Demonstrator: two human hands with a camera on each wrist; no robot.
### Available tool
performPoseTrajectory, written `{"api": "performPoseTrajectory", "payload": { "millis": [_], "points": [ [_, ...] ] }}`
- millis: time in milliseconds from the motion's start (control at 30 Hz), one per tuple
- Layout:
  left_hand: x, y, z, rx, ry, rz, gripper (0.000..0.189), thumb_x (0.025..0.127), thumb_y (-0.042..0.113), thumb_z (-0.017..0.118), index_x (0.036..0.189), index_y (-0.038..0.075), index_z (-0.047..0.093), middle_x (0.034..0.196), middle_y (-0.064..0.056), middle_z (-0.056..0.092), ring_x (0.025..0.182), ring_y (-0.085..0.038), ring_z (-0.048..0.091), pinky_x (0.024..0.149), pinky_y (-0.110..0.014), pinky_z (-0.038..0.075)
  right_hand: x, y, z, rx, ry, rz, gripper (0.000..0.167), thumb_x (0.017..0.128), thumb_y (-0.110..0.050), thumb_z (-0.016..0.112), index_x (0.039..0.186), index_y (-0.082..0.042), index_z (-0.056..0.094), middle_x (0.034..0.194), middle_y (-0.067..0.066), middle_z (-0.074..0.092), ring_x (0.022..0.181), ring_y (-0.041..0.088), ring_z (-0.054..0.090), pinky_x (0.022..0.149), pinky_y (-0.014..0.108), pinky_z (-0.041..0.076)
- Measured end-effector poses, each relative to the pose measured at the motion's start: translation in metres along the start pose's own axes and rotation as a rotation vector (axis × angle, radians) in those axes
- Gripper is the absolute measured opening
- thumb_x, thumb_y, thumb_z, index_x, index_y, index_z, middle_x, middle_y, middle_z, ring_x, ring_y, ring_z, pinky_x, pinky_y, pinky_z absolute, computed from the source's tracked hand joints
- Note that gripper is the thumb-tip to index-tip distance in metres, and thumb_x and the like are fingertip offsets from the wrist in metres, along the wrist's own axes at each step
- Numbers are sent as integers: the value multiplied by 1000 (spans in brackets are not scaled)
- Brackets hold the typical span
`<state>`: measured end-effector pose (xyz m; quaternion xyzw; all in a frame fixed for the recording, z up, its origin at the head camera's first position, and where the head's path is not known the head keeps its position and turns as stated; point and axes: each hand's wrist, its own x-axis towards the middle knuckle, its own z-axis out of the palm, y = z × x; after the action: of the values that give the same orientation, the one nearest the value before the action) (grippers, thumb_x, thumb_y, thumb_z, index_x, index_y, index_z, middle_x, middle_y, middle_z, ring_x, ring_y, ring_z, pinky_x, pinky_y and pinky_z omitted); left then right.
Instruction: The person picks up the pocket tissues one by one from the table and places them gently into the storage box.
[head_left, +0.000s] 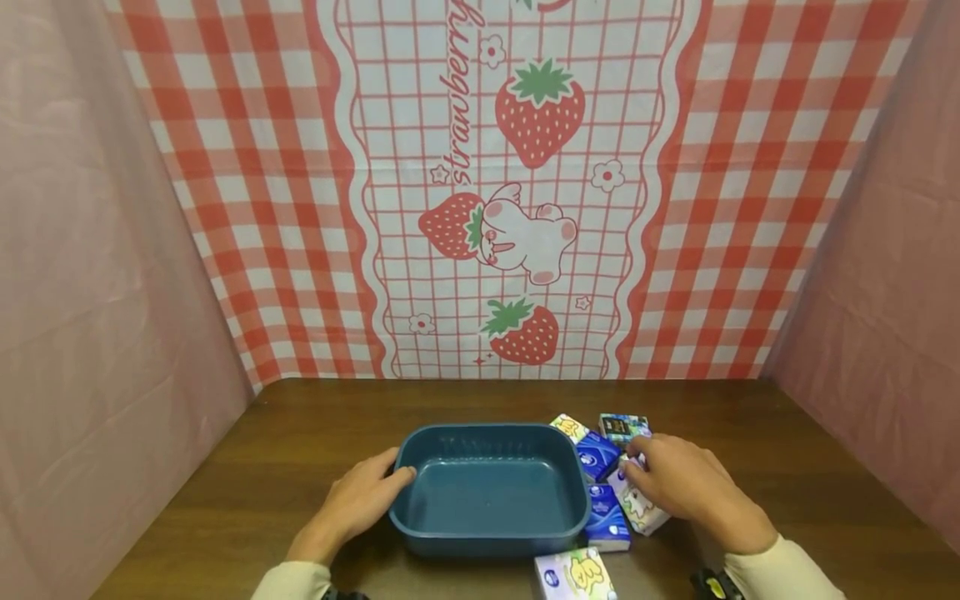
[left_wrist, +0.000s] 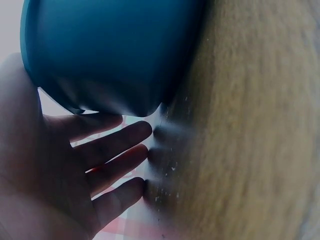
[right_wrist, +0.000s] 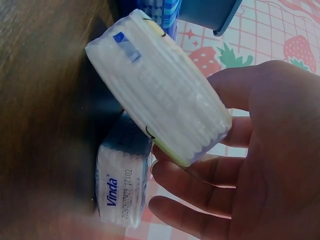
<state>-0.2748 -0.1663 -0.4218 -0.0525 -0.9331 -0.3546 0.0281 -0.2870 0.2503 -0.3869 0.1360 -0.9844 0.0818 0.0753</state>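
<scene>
A dark teal plastic basin [head_left: 487,500] stands on the table, with nothing inside. My left hand [head_left: 360,496] holds its left rim, thumb over the edge; in the left wrist view the spread fingers [left_wrist: 115,167] lie outside the wall, close to the tabletop. To the right of the basin, my right hand [head_left: 678,479] grips a white tissue pack with a cartoon print [head_left: 637,502]. In the right wrist view this pack [right_wrist: 160,90] is tilted, held between thumb and fingers. Behind it lies a tissue pack marked Vinda [right_wrist: 120,185].
Blue tissue packs [head_left: 606,518] lie against the basin's right side, beside a yellow-print pack [head_left: 570,427]. A dark floral pack [head_left: 624,427] is farther back. Another cartoon pack [head_left: 576,575] lies at the front. A strawberry-print cloth [head_left: 525,250] hangs behind the wooden table [head_left: 315,417].
</scene>
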Motion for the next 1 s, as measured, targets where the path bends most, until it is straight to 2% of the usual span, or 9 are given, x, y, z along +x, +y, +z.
{"api": "performPoseTrajectory", "payload": {
  "millis": [267, 433, 600, 800, 1000],
  "points": [
    [-2, 1, -2, -3, -13, 1, 45, 97, 46, 57, 134, 22, 64, 128, -1, 66, 121, -29, 59, 99, -72, 34, -1, 0, 0, 10, 31, -9, 23, 88, -32, 72, 101, -13, 73, 87, -2, 67, 74, 16, 60, 63, 47, 54],
    [-2, 1, -2, -29, -30, -5, 45, 97, 47, 57, 134, 23, 63, 128, 0, 66, 121, -28, 59, 99, -70, 36, 1, 0, 1, 21, 68, -16, 18, 89, -31, 71, 96, -15, 73, 81, -5, 64, 67, 12, 54, 56, 41, 50],
    [-3, 2, -4, -39, -46, -1, 48, 96, 48, 58, 136, 22, 62, 130, -1, 65, 122, -28, 58, 99, -68, 38, 2, 0, 1, 26, 61, 2, 19, 88, -31, 71, 96, -15, 74, 79, -6, 63, 66, 12, 52, 55, 38, 49],
    [-2, 3, -3, -30, -37, 13, 39, 95, 40, 57, 130, 25, 66, 124, 5, 66, 115, -22, 60, 96, -64, 42, 1, 1, 1, 30, 62, 9, 17, 88, -31, 72, 95, -16, 74, 79, -6, 64, 65, 11, 53, 56, 38, 49],
    [-2, 3, -3, -15, -30, -4, 29, 96, 33, 54, 121, 26, 68, 118, 7, 67, 108, -17, 60, 94, -60, 44, 0, 0, 0, 31, 70, 1, 15, 89, -32, 70, 92, -17, 73, 76, -7, 61, 64, 12, 51, 55, 39, 48]
  ]
}}
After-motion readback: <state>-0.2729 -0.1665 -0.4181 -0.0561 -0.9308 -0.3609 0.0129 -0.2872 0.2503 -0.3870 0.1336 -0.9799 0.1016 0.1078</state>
